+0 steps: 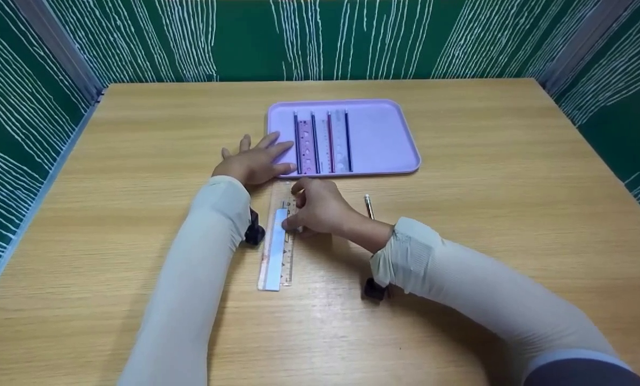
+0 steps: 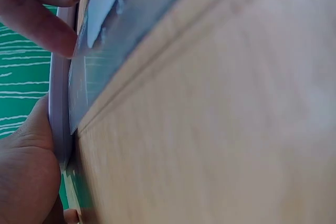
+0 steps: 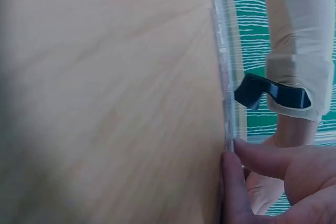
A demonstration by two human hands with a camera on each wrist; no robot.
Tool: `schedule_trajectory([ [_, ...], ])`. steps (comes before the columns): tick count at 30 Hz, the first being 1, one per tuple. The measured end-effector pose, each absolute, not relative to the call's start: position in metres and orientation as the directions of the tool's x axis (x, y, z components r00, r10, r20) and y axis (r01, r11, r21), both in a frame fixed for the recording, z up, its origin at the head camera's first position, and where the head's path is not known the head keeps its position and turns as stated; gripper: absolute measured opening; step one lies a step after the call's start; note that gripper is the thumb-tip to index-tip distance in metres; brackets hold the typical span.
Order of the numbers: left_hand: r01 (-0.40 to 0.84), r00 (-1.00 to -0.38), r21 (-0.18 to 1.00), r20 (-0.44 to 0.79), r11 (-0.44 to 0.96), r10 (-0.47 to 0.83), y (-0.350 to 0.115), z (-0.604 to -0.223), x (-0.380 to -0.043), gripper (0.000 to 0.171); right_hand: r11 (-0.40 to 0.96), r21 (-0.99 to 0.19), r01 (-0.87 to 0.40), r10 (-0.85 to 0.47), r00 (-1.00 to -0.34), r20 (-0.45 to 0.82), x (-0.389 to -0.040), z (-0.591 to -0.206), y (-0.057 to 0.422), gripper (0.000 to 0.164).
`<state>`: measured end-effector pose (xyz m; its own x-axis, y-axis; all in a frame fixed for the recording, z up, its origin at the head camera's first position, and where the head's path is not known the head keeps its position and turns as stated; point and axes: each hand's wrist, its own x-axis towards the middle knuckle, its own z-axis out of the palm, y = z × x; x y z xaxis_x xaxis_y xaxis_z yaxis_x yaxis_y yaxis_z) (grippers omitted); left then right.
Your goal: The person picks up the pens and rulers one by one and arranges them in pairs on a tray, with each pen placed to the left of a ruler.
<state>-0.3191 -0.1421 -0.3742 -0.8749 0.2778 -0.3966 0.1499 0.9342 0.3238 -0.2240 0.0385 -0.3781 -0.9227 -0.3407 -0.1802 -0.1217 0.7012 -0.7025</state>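
Note:
My left hand [image 1: 252,163] lies with spread fingers over the left rim of the purple tray [image 1: 384,139]. In the left wrist view its palm [image 2: 26,182] is against the tray's side. My right hand [image 1: 322,206] pinches a clear ruler [image 1: 287,262] by its edge, on the table just in front of the tray. Alongside that ruler, partly overlapping, lies a clear sleeve with a pale blue-white strip [image 1: 274,257]. The right wrist view shows the thumb and a finger [image 3: 236,187] at the edge of the thin clear ruler [image 3: 223,66].
Upright in a row on the tray lie a pink ruler [image 1: 307,145], clear rulers [image 1: 341,145], a red pencil [image 1: 330,142] and several dark pencils [image 1: 348,142]. Another pencil [image 1: 369,203] lies on the table beside my right wrist. Green patterned panels [image 1: 320,40] stand around the table.

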Motion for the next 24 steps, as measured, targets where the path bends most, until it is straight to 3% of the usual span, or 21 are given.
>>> schedule_trajectory([
  [9, 0.145, -0.871, 0.324, -0.406, 0.935, 0.276, -0.1425, -0.3742, -0.3192, 0.070, 0.739, -0.658, -0.143, -0.343, -0.921, -0.185, -0.2233, -0.3803, 0.0375, 0.092],
  [12, 0.143, -0.872, 0.325, -0.406, 0.935, 0.275, -0.1423, -0.3740, -0.3193, 0.070, 0.728, -0.672, -0.136, -0.364, -0.907, -0.211, -0.2227, -0.3776, 0.0387, 0.080],
  [17, 0.144, -0.873, 0.324, -0.404, 0.935, 0.274, -0.1424, -0.3728, -0.3189, 0.069, 0.651, -0.759, -0.014, -0.368, -0.881, -0.299, -0.2222, -0.3731, 0.0416, 0.061],
  [24, 0.138, -0.872, 0.323, -0.409, 0.936, 0.269, -0.1417, -0.3721, -0.3184, 0.069, 0.755, -0.639, -0.149, -0.372, -0.900, -0.229, -0.2199, -0.3719, 0.0405, 0.060],
])
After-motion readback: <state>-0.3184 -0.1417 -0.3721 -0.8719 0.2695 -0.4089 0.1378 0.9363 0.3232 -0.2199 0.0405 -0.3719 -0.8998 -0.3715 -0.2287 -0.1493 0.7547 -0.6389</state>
